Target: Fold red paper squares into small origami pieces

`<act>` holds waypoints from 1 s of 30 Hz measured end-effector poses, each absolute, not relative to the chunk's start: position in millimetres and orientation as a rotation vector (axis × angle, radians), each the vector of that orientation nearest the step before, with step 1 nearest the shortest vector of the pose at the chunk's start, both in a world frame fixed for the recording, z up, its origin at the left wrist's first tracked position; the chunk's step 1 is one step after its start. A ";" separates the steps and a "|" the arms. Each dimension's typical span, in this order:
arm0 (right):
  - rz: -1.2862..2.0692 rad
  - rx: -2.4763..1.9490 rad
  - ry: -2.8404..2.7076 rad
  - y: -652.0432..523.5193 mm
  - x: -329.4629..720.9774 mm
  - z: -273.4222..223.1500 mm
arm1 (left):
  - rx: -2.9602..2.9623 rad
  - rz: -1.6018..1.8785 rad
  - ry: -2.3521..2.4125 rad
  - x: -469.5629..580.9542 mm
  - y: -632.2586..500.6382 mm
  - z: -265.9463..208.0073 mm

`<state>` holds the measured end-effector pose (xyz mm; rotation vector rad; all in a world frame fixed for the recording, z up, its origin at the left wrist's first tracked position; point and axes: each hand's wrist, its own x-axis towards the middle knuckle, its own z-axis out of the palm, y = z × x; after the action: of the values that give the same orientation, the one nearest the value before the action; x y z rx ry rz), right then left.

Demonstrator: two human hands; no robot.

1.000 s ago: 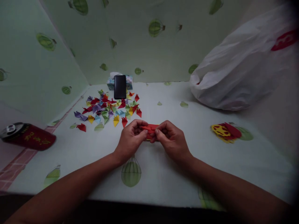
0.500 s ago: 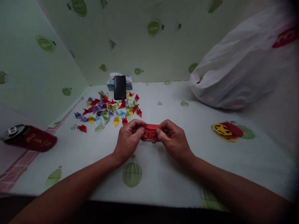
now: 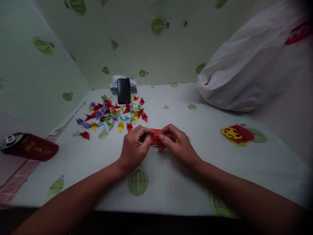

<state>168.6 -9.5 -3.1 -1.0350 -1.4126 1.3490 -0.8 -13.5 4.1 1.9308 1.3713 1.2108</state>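
A small folded piece of red paper [image 3: 156, 132] is held between my two hands near the middle of the table. My left hand [image 3: 137, 142] pinches its left end between thumb and fingers. At the right end, my right hand [image 3: 176, 142] has its thumb and forefinger pressed on the paper. The fingers cover both ends, and a thin yellow edge shows underneath. Beyond my left hand lies a spread of small folded paper cranes [image 3: 109, 114] in red, yellow, purple, green and blue.
A black phone [image 3: 124, 91] leans on a tissue packet [image 3: 133, 85] behind the cranes. At the left edge is a red drink can [image 3: 36, 147]. A white plastic bag [image 3: 234, 71] stands at the back right, with red and yellow cut-out pieces [image 3: 236, 134] in front.
My right hand has shifted slightly left along the red paper, closer to my left hand. The left hand keeps its pinch. The whole view has moved a little.
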 end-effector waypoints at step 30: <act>1.140 -1.084 -1.671 -2.7 173.6 -8.0 | 1.565 0.938 1.345 1.8 -7.6 4.3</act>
<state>173.6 -2.7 -8.0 -1.0837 -1.6712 1.1403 1.8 -7.6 4.3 1.5655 1.3452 0.9380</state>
